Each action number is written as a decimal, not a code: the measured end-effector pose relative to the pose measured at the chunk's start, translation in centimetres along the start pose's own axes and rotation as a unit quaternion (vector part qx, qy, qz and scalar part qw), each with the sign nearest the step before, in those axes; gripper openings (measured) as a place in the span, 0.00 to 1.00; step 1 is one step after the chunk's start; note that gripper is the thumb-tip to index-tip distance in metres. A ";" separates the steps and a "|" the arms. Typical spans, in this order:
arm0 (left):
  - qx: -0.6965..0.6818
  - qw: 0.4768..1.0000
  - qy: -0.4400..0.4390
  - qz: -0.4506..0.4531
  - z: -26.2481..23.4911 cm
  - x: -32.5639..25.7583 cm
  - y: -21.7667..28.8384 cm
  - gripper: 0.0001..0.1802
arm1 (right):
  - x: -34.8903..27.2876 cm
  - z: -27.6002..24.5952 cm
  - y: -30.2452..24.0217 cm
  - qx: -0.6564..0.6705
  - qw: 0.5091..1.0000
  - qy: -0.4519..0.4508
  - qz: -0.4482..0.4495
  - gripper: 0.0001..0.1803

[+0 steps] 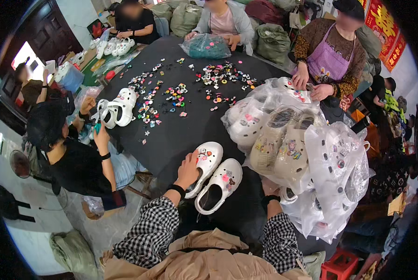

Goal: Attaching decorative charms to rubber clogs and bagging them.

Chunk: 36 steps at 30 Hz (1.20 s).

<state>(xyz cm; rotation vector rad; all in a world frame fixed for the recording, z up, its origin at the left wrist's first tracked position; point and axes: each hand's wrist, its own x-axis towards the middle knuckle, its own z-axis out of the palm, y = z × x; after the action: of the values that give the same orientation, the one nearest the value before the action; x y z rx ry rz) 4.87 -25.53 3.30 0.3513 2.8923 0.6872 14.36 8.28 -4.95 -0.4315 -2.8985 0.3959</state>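
Two white clogs stand side by side at the near edge of the dark table, toes pointing away from me. My left hand (pixel 187 171) grips the left clog (pixel 210 154) along its outer side, the fingers lying over its upper. Decorative charms sit on its top, and the right clog (pixel 229 176) carries pink and brown ones. My right hand (pixel 270 187) reaches to the pile of clogs in clear plastic bags (pixel 335 163) on the right. The bags hide its fingers, so I cannot see whether it holds anything. A beige bagged pair (pixel 290 149) lies in that pile.
Loose colourful charms (pixel 176 95) are scattered over the table (pixel 185 130). On the left a seated person handles white clogs (pixel 120 107). Across the table, someone has a bag of teal material (pixel 206 46); at the right, another handles a bagged clog. A red stool (pixel 340 265) stands below right.
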 end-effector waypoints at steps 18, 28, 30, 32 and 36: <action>-0.083 0.984 -0.086 0.131 0.6 1.3 1.6 0.45 | -7.1 7.0 13.3 -0.182 0.961 0.125 0.168 0.22; -0.037 0.993 -0.085 0.067 -1.0 0.9 -1.9 0.46 | -2.1 0.7 -4.1 -0.148 0.972 0.102 0.154 0.21; -0.032 0.994 -0.055 0.087 -0.4 0.9 -2.2 0.45 | -2.3 1.1 -3.7 -0.037 0.977 0.090 0.191 0.21; -0.038 0.993 -0.060 0.090 0.1 0.8 -2.1 0.44 | -4.0 1.8 -3.0 0.073 0.965 0.079 0.238 0.22; -0.041 0.993 -0.050 0.096 1.0 1.6 -1.6 0.43 | -6.5 2.2 -3.4 0.059 0.976 0.061 0.202 0.21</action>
<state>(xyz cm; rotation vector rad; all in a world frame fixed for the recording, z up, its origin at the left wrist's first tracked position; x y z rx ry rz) 3.22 -26.07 1.56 0.6413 2.7497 0.7909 19.09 2.63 -7.01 -0.9911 -2.6414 0.5723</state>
